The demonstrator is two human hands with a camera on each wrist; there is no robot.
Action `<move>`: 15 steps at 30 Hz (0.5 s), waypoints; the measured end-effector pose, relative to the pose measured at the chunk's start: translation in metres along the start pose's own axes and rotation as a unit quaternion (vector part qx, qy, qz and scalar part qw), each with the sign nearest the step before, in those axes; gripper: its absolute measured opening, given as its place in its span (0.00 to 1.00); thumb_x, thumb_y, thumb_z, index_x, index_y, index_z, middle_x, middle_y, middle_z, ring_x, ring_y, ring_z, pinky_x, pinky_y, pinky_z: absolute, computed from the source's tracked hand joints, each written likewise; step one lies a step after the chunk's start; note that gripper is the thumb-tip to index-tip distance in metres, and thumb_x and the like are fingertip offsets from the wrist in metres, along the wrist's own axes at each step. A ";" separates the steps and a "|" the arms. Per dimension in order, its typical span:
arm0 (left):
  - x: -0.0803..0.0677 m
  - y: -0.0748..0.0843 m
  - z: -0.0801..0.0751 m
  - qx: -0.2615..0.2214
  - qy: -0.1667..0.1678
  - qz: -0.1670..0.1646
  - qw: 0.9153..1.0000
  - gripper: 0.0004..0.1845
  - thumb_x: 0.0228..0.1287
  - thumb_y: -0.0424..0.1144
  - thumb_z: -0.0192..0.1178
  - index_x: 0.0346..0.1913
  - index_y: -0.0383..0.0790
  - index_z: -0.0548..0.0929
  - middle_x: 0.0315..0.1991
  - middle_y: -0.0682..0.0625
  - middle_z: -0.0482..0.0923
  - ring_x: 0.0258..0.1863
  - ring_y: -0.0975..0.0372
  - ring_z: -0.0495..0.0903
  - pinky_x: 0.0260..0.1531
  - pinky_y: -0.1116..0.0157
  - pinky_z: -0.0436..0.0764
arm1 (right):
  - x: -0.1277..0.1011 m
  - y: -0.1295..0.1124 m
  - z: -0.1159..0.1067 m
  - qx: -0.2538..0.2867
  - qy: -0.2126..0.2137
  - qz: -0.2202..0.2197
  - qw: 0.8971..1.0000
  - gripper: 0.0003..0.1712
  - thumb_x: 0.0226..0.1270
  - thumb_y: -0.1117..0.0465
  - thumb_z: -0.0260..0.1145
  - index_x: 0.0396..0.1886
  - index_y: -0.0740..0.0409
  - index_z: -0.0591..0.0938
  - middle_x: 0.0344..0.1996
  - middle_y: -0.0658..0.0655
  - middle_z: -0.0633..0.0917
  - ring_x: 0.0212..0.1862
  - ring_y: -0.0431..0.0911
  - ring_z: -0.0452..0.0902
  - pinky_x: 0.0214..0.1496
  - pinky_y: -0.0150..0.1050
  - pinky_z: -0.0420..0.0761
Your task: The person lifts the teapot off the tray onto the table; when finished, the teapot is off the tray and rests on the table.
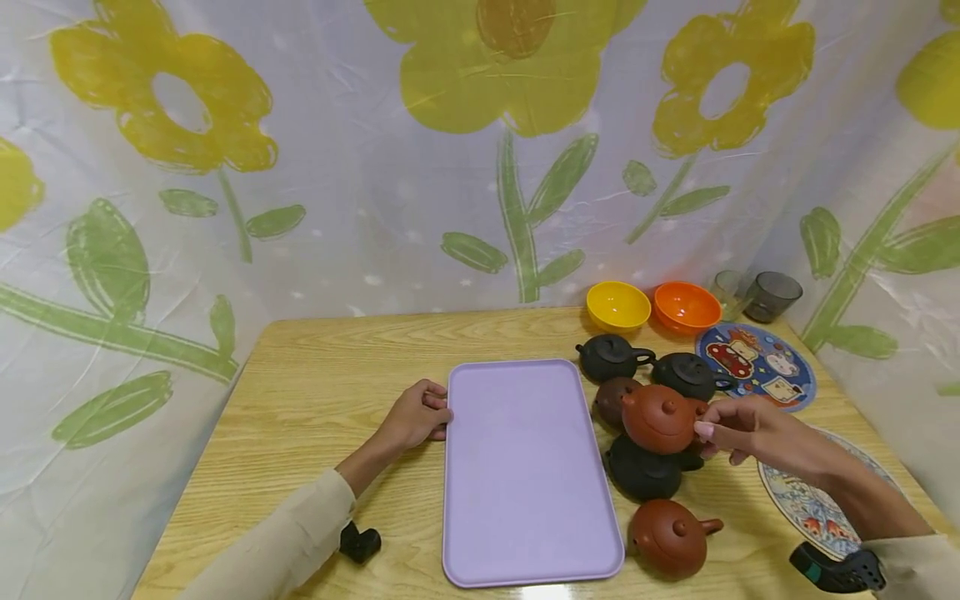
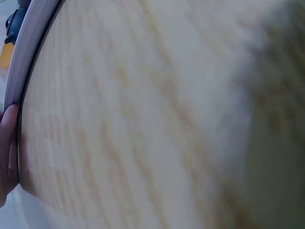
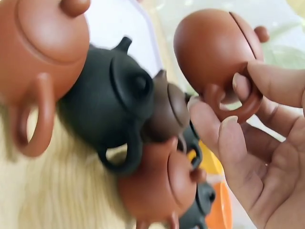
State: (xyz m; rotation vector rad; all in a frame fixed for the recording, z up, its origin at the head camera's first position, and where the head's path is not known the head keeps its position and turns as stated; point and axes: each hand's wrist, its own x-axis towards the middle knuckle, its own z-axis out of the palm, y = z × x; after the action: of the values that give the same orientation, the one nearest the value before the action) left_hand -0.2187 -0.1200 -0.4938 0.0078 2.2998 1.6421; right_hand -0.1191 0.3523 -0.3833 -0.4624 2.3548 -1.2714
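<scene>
Head view: your right hand [image 1: 750, 433] lifts a reddish-brown teapot [image 1: 660, 418] by its handle above a crowded cluster of pots, while your left hand [image 1: 416, 414] rests with fingers curled against the left rim of the lilac tray [image 1: 525, 500] on the wooden table [image 1: 315, 392]. The lifted pot hangs just over a black teapot [image 1: 641, 471] and beside a dark brown one [image 1: 611, 400] — swing it low and clay could knock clay, or a loose lid could tip off if the pot tilts further. Only a fingertip pinch holds it, so a slip would drop it onto the pots beneath.

Right wrist view shows what the head camera cannot: thumb and forefinger [image 3: 224, 143] closed on the handle loop, the pot [image 3: 214, 47] tilted on its side. Left wrist view is mostly blurred wood grain; it seems to show a fingertip [image 2: 7, 138] touching the tray rim [image 2: 28, 52] — whether it grips or merely steadies, you cannot tell.
</scene>
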 end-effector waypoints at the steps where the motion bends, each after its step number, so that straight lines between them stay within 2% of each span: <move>1: 0.000 0.000 0.000 -0.001 0.000 0.001 1.000 0.19 0.64 0.26 0.63 0.57 0.30 0.73 0.43 0.42 0.74 0.34 0.58 0.81 0.30 0.63 0.90 | -0.004 0.003 -0.001 -0.002 -0.002 -0.004 1.000 0.12 0.80 0.61 0.53 0.45 0.63 0.81 0.39 0.56 0.86 0.42 0.45 0.83 0.36 0.38 0.84; 6: -0.001 0.000 0.000 0.002 -0.003 0.001 1.000 0.19 0.64 0.27 0.63 0.56 0.31 0.74 0.43 0.41 0.75 0.34 0.57 0.82 0.30 0.63 0.90 | -0.022 0.017 -0.008 0.013 -0.025 -0.007 1.000 0.12 0.81 0.64 0.50 0.44 0.59 0.81 0.40 0.50 0.85 0.44 0.46 0.82 0.36 0.39 0.83; 15: 0.002 -0.002 -0.001 0.006 0.001 -0.006 1.000 0.19 0.63 0.27 0.63 0.56 0.32 0.74 0.45 0.41 0.75 0.35 0.57 0.82 0.31 0.64 0.90 | -0.049 0.059 -0.026 0.060 -0.075 -0.012 0.995 0.16 0.82 0.69 0.44 0.48 0.64 0.80 0.43 0.54 0.83 0.45 0.48 0.81 0.35 0.41 0.82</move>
State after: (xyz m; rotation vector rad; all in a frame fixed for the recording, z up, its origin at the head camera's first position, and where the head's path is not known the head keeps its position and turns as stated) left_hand -0.2202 -0.1210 -0.4954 -0.0039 2.3057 1.6244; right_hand -0.0952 0.4248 -0.4101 -0.5293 2.1422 -1.3332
